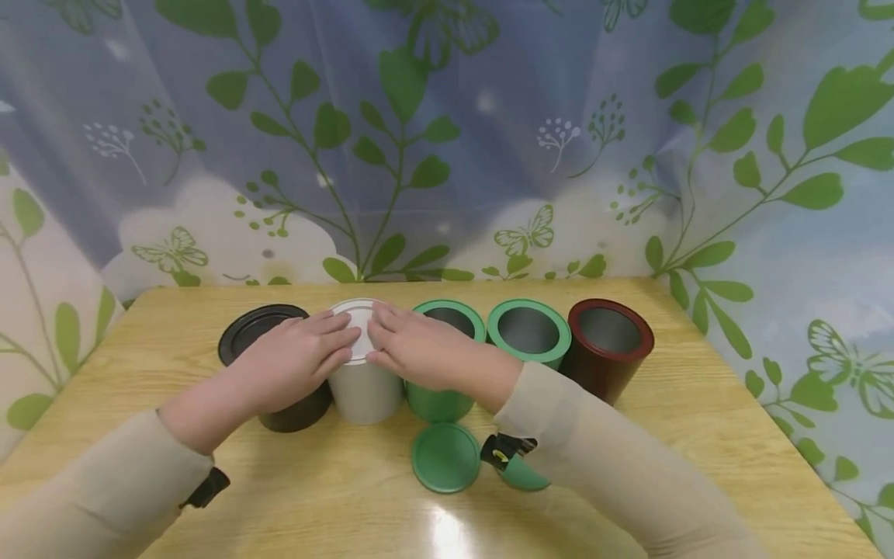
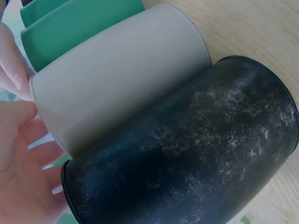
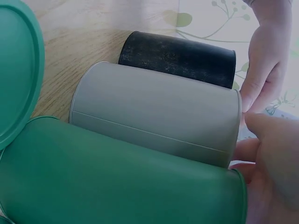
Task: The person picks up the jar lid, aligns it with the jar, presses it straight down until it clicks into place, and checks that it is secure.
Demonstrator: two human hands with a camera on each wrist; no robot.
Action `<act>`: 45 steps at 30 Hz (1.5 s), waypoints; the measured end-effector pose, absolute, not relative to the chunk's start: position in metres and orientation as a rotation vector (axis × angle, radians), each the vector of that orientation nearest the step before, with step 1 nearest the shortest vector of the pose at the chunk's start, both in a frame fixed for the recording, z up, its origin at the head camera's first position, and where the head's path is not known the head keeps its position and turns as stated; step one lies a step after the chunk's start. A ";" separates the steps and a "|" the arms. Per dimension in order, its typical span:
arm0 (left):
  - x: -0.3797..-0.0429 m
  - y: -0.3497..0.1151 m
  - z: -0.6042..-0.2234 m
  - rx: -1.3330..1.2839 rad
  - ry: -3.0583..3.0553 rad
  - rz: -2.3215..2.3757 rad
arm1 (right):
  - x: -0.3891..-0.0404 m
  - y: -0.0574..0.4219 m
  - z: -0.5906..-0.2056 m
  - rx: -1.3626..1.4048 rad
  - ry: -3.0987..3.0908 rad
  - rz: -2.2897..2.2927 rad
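A white can [image 1: 366, 396] stands upright in a row of cans, with a white lid [image 1: 359, 322] on its top. My left hand [image 1: 300, 353] lies over the left part of that lid, fingers extended. From the other side my right hand [image 1: 422, 345] rests on the lid's right part, its fingers also fairly straight. In the left wrist view both hands are at the top end of the white can [image 2: 121, 70]. A black can [image 1: 293, 411], topped by a black lid, stands just left, under my left wrist. My right hand and wrist partly cover a green can [image 1: 440, 400] whose top is uncovered.
Right of it stand a second uncovered green can [image 1: 493, 330] and an uncovered dark red can [image 1: 597, 373]. One green lid [image 1: 445, 458] lies in front on the wooden table [image 1: 335, 505]; another green lid [image 1: 524, 475] is partly hidden by my right sleeve. A leaf-patterned curtain [image 1: 447, 202] hangs behind.
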State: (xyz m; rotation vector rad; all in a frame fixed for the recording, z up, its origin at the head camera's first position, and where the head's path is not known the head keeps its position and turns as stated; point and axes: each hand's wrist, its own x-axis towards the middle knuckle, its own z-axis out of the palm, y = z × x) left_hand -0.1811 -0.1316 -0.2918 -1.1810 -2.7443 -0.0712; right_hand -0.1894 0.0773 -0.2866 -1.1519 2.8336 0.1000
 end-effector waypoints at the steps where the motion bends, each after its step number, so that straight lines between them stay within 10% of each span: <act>1: -0.180 -0.132 -0.292 -1.175 -2.736 -0.078 | -0.189 0.078 -0.286 -1.162 2.829 0.097; 45: -0.115 -0.127 -0.310 -1.284 -2.458 -0.207 | -0.120 0.137 -0.293 -1.379 2.822 0.233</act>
